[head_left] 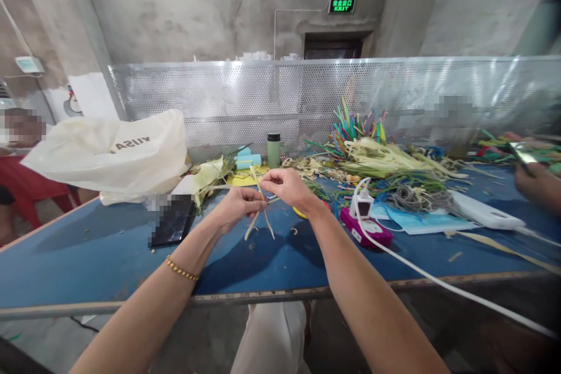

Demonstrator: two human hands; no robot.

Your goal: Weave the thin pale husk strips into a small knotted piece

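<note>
Pinching pale strips (269,227) above the blue desk (109,263), the person's left hand (240,205) and right hand (287,187) almost meet. The strips look feather-light, thin and bendy, like dried husk; I'd guess they crease readily and might split under a hard tug, so a fingertip hold close to where they cross seems best. The left hand has thumb and forefinger closed on them there, two ends dangling below towards six o'clock. The right is drawn in narrow, fingertips together on the upper stretch; how many strands it has, I can't tell. Outward from there, with twelve at the mesh screen (245,90): a green bottle (273,153) just past twelve, a husk heap (381,159) at two, a purple power strip (362,229) between three and four, a white bag (109,155) at ten. Far off at three, another person's hand (541,185) holds a phone (523,153).
</note>
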